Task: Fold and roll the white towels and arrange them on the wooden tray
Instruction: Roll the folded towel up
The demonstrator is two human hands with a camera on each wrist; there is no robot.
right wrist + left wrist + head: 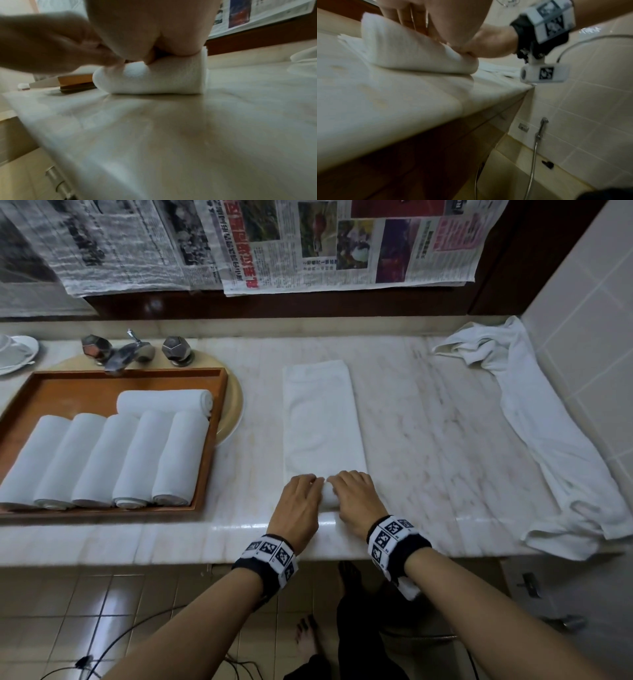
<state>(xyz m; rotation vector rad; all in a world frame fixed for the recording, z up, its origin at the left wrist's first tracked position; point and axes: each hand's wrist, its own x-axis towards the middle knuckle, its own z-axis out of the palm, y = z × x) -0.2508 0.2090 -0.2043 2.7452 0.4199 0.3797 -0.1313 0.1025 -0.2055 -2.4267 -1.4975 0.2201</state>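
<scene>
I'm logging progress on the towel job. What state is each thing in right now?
Folded towel: flat on the counter, near end rolled up.
Left hand: grips the roll.
Right hand: grips the roll.
Wooden tray: holds six rolled towels.
Loose towels: unfolded, by the wall.

Dim, even indoor light with a cool grey cast. My head view is sharp at centre and bends strongly at its edges, with a bright glare streak on the marble counter (329,525) edge near my wrists. Both wrist views are soft, smeared with motion blur, their corners dark and grainy.
</scene>
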